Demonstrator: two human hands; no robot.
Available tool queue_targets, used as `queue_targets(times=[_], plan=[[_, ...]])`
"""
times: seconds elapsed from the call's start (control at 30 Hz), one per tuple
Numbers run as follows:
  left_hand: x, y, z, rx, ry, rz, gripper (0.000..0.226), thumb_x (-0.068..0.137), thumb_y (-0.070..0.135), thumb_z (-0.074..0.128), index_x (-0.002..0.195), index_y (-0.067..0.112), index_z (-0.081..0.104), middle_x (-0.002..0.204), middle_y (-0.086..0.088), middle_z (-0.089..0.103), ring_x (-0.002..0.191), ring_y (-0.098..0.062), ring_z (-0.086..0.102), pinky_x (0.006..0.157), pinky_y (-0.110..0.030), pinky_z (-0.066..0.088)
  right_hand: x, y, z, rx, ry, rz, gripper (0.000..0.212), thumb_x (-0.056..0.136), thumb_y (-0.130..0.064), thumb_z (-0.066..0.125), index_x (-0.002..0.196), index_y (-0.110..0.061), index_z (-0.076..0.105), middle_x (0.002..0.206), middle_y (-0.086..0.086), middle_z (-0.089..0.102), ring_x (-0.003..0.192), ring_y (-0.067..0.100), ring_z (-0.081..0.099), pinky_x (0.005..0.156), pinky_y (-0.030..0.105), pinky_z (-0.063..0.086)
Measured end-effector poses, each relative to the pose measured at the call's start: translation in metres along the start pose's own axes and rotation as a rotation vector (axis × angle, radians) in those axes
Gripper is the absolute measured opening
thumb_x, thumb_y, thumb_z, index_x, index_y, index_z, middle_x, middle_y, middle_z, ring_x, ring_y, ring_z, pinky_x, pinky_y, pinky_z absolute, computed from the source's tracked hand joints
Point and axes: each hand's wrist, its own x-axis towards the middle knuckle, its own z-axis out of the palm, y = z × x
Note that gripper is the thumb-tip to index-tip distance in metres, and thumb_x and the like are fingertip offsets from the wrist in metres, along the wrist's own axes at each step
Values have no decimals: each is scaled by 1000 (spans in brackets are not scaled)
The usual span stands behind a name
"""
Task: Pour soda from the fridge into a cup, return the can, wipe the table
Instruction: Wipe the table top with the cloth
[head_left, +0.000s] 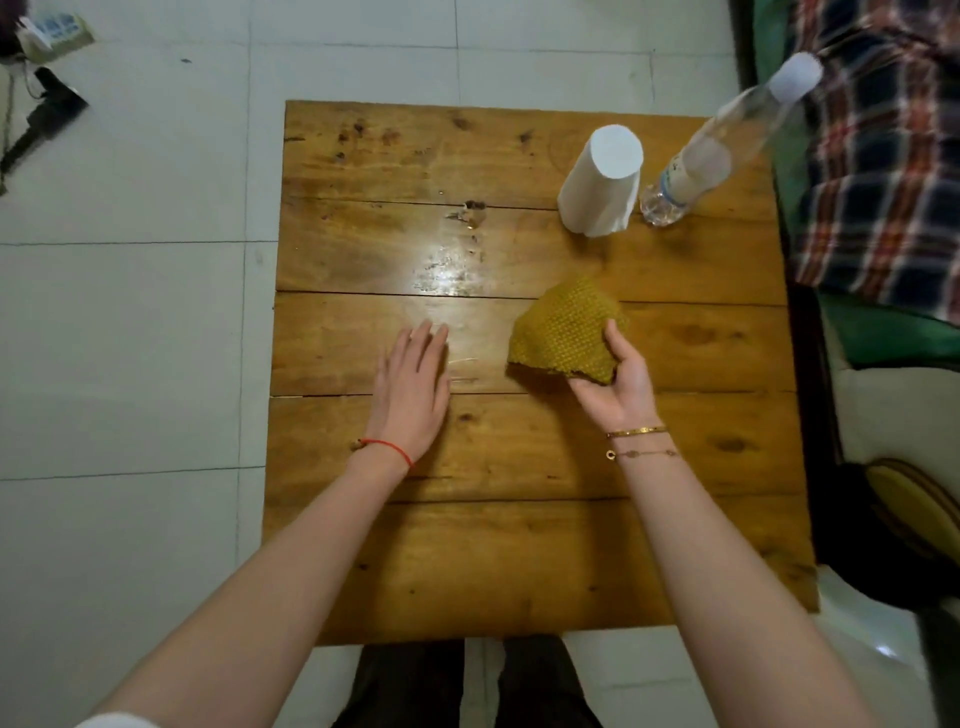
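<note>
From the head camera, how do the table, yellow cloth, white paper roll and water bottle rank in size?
1. Wooden table, by far.
2-4. Water bottle, white paper roll and yellow cloth look alike in size; the bunched cloth and wide-angle view leave their order unsure.

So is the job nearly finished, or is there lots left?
Nearly. No soda can shows on the wooden table, so it may be put back. The right hand holds the yellow cloth; the left hand lies flat. Wet marks are left to wipe.
</note>
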Motion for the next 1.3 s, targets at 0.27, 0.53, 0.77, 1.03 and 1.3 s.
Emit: queue_targets(times=[0.27,0.53,0.77,1.03,1.3], plan=[[-42,48,51,17,-8,15,56,102,26,36,155,20,19,162,-4,19,152,-23,8,123,-49,4,-26,-51,-93,-149,158,-86,39,101,-25,46,137,-9,51,138,15,57,125,32,54,101,47,46],[-75,81,91,91,22,-37,58,102,26,35,156,20,15,164,-7,13,152,-26,7,122,-55,8,-46,-75,-148,-511,277,-252,35,100,-12,50,134,-9,49,134,16,58,122,34,57,102,57,46],[-94,98,112,90,33,-78,59,102,24,37,156,20,16,164,-7,11,152,-27,4,121,-57,8,-49,-67,-170,-818,342,-373,23,96,-9,54,119,-5,59,126,17,63,118,33,60,104,52,47],[-104,99,116,99,48,-115,59,102,27,35,156,21,11,164,-6,8,152,-27,2,121,-57,6,-63,-54,-192,-1466,551,-523,37,91,-31,61,111,-3,50,105,14,63,94,30,60,75,33,44],[-103,79,122,166,63,-87,58,104,34,28,157,24,5,165,-3,0,152,-25,-2,121,-58,3,-46,-41,-199,-2221,239,-951,61,95,-28,46,153,-24,26,160,7,25,149,33,18,121,51,15]])
